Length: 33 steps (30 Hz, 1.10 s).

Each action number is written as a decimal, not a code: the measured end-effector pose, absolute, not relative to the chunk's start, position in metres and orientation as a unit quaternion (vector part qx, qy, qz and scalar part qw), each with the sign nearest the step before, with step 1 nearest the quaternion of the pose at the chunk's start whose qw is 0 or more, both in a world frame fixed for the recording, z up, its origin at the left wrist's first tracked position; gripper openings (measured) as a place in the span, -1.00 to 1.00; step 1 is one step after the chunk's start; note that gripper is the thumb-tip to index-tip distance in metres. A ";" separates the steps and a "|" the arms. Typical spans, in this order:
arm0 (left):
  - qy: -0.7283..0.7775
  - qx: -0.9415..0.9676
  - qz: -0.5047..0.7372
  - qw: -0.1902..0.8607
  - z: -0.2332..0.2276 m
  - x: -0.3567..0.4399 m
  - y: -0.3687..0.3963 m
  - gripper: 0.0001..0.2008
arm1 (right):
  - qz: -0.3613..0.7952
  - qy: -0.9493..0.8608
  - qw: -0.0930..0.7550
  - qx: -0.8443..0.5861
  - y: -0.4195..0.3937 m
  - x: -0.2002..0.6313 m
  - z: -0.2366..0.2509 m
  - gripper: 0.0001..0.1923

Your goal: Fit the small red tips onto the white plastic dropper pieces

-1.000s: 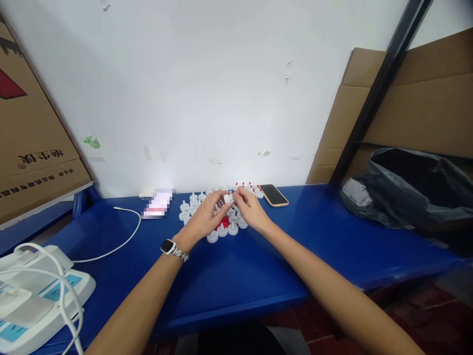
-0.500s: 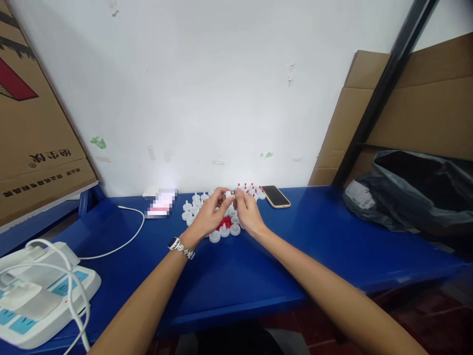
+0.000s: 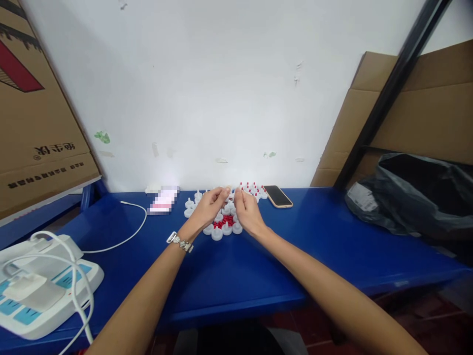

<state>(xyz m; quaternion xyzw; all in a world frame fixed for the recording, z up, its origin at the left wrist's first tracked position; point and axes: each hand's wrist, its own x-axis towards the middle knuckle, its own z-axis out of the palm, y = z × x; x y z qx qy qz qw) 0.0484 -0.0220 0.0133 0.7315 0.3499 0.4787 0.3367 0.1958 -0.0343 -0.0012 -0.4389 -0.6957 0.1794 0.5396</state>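
My left hand (image 3: 211,206) is closed above a cluster of white plastic nozzle caps (image 3: 217,233), thumb against the bent fingers. Whatever it pinches is hidden. Close beside it, my right hand (image 3: 248,209) is also closed, its thumb pressed on the forefinger; its contents cannot be made out. Between and below the wrists lies a small heap of red tips (image 3: 224,222), ringed by white caps standing with their spouts up. Behind my right hand stands a group of white caps with red tips on their spouts (image 3: 254,186).
A phone (image 3: 278,196) lies right of the caps on the blue table (image 3: 236,281). To the left are a white power strip (image 3: 55,296) with cables and a blurred pink-white item (image 3: 163,199). Cardboard (image 3: 48,113) and a dark plastic bag (image 3: 414,192) stand at the sides.
The view has shifted slightly. Both hands remain closed over the caps; the white piece seen at my left fingertips before is no longer visible, and more of the red heap shows.
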 end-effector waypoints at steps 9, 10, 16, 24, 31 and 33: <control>0.400 0.781 0.444 0.180 0.024 -0.003 -0.017 -0.62 | 0.154 -0.768 0.407 -0.469 -0.024 0.212 -0.005 -0.62; 0.403 0.798 0.411 0.177 0.022 -0.004 -0.018 -0.61 | 0.125 -0.793 0.373 -0.465 -0.025 0.211 -0.006 -0.65; 0.412 0.828 0.336 0.176 0.016 0.005 -0.021 -0.58 | 0.210 -0.768 0.400 -0.453 -0.022 0.210 -0.011 -0.76; 0.434 0.838 0.300 0.139 0.008 0.008 -0.015 -0.51 | 0.364 -0.667 0.550 -0.346 -0.005 0.213 -0.016 -0.64; 0.458 0.855 0.219 0.107 -0.002 0.002 -0.005 -0.82 | 0.340 -0.657 0.561 -0.371 -0.001 0.219 -0.018 -0.71; 0.457 0.856 0.221 0.101 -0.003 0.004 -0.005 -0.86 | 0.335 -0.662 0.555 -0.377 -0.001 0.218 -0.019 -0.73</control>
